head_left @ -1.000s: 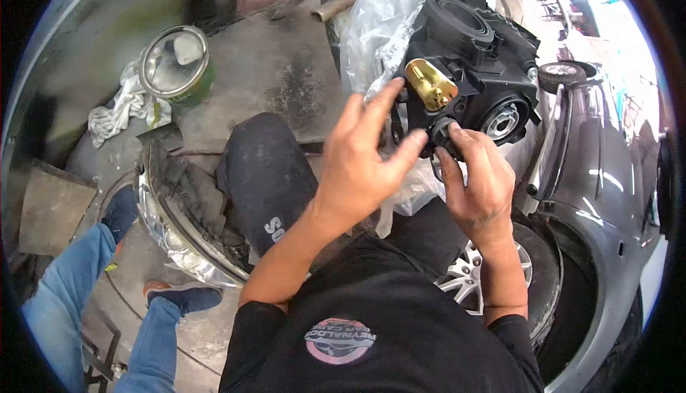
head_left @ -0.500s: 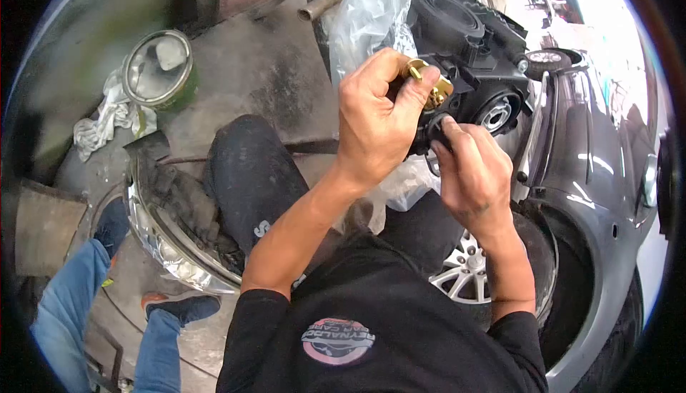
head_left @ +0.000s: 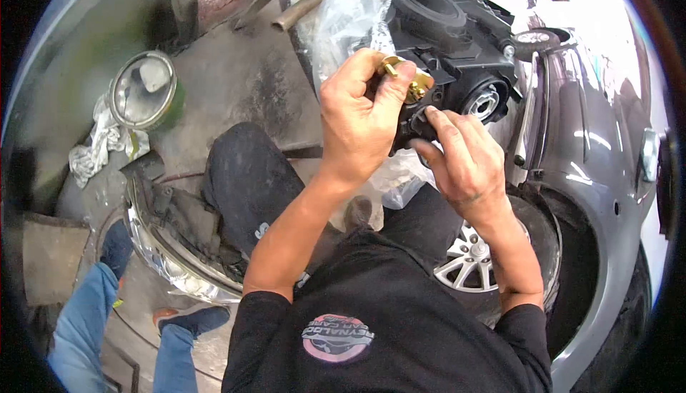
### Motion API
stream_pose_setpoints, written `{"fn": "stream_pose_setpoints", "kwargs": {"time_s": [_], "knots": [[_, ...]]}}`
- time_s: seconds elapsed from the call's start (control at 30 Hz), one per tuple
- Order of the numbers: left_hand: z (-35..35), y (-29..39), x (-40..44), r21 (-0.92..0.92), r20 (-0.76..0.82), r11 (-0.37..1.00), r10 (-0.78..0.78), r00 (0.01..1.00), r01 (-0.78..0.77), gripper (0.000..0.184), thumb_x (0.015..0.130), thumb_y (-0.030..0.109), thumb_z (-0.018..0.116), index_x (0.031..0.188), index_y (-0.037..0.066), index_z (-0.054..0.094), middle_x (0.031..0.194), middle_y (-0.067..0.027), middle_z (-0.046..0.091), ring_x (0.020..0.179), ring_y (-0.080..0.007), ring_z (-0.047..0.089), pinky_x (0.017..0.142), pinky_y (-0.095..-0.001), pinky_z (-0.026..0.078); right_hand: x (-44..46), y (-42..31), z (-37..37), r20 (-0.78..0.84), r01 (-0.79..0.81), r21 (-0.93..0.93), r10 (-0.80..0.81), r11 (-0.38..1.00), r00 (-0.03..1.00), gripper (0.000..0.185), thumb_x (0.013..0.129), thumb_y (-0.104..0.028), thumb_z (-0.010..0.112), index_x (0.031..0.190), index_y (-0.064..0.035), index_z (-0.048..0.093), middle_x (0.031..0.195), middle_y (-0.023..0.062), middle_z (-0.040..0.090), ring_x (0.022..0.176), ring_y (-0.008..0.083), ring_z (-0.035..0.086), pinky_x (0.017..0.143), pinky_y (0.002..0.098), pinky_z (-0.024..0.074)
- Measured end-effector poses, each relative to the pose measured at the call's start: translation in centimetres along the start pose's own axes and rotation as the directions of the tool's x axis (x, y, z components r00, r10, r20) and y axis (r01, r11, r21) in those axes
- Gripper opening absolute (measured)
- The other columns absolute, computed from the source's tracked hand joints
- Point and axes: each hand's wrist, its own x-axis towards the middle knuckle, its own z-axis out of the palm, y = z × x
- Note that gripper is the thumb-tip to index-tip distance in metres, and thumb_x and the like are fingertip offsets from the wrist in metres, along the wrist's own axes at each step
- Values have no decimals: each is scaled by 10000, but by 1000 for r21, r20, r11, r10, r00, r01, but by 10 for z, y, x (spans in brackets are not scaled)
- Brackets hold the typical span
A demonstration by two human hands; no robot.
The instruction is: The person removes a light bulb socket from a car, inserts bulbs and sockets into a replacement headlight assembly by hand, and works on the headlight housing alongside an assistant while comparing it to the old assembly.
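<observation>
Now: left hand (head_left: 357, 121), still pinching brass fitting (head_left: 421, 87); right hand (head_left: 470, 166), thumb newly parted from fingers at headlight (head_left: 457, 46), apparently no longer gripping.

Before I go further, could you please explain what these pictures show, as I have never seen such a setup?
There is no machine: a person works bare-handed, seen from one camera worn on the head, looking forward and down. The left hand has a gold-coloured part in its grip; the right hand is at the black housing. Clear plastic lies beside the housing. On the grey surface, a round tin stands by a crumpled cloth. A dark car is on the right.
</observation>
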Motion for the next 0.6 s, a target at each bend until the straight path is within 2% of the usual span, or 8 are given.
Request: {"fn": "stream_pose_setpoints", "kwargs": {"time_s": [0.03, 0.13, 0.17, 0.27, 0.4, 0.47, 0.5, 0.6], "knots": [[0, 1, 0, 26, -5, 999, 19, 1000, -19, 191, 1013, 119, 714, 889, -22, 677, 786, -84, 747, 698, -104, 664, 626, -283, 522, 0, 0, -2, -17, 24, -50, -25, 998, 1000, 401, 810, -42, 804, 1168, 64, 660, 922, 127, 678, 784, 277, 655, 683, 363, 547], [-1, 2, -1, 47, -9, 998, 43, 999, -42, 193, 1012, 108, 712, 879, -25, 670, 785, -86, 746, 692, -95, 656, 619, -282, 516, -1, 0, 1, 35, 2, -28, -1, 1000, 999, 319, 835, -63, 787, 1105, 50, 660, 837, 100, 619, 749, 257, 633, 653, 368, 530], [1, 3, -2, 16, -15, 999, 32, 999, -31, 194, 1012, 107, 712, 876, -25, 669, 782, -86, 745, 688, -94, 653, 615, -282, 512, 2, -2, 5, 10, -18, -56, 19, 998, 1000, 206, 853, -67, 760, 1009, 3, 646, 755, 85, 563, 691, 258, 616, 605, 391, 512], [1, 0, -1, 21, -28, 999, 26, 999, -25, 194, 1010, 106, 716, 873, -24, 668, 770, -80, 737, 672, -91, 636, 601, -282, 497, 5, -7, 3, 69, -144, 3, 143, 990, 987, 202, 847, -9, 769, 1002, 28, 646, 812, 159, 653, 710, 321, 677, 623, 412, 537], [4, -15, -1, -71, -35, 996, 59, 998, -61, 189, 1025, 168, 725, 924, 8, 719, 768, 8, 730, 595, -12, 531, 526, -203, 404, 8, -16, 11, -34, -258, 69, 260, 964, 965, 128, 875, -24, 740, 939, 1, 633, 751, 171, 656, 660, 349, 687, 591, 427, 533], [2, -13, -2, -5, -51, 998, 55, 997, -56, 188, 1024, 168, 725, 921, 11, 718, 764, 6, 728, 596, -12, 531, 525, -202, 404, 8, -21, 20, -130, -332, 134, 348, 934, 928, 116, 893, -66, 726, 905, -25, 618, 721, 165, 655, 639, 360, 682, 573, 439, 528], [2, -11, -3, 28, -60, 998, 54, 997, -53, 187, 1023, 169, 726, 920, 13, 718, 761, 5, 727, 596, -12, 531, 524, -202, 404, 8, -26, 20, -119, -432, 217, 463, 875, 878, 118, 908, -71, 725, 914, -14, 622, 754, 195, 698, 643, 382, 704, 578, 437, 544], [3, -3, -3, 33, -70, 999, 20, 997, -18, 234, 1007, 159, 734, 861, -12, 670, 720, -51, 707, 634, -88, 592, 564, -291, 463, 5, -30, 23, -127, -498, 293, 550, 816, 826, 123, 908, -79, 730, 924, -9, 630, 748, 197, 701, 628, 391, 701, 562, 435, 541]]}}
